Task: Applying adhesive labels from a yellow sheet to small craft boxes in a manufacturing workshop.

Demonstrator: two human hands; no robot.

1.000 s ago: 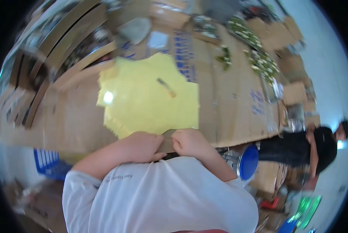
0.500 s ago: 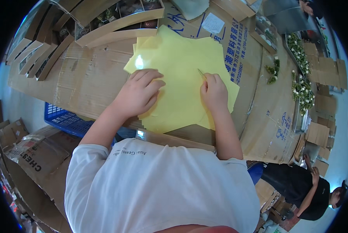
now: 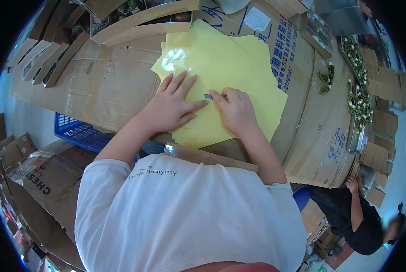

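A loose, uneven stack of glossy yellow sheets (image 3: 221,54) lies on the cardboard-covered table in front of me. My left hand (image 3: 172,105) presses flat on its left part, fingers spread, holding nothing. Over the middle of the stack, my right hand (image 3: 237,111) pinches a small flat grey blade-like piece (image 3: 208,96) between thumb and fingers. That piece points toward my left hand, and its tip lies at the top sheet. Its exact kind is too small to tell, and the rest of it is hidden in the fingers.
Open cardboard boxes (image 3: 148,31) holding dark items stand at the far left. A white paper slip (image 3: 257,19) lies beyond the stack. At right are green sprigs with white bits (image 3: 359,106) in metal trays. A blue crate (image 3: 83,136) is below left; a co-worker (image 3: 366,226) is lower right.
My right hand has moved left, and the grey piece now points left instead of away from me. My left hand's curled fingers have spread flat on the sheets.
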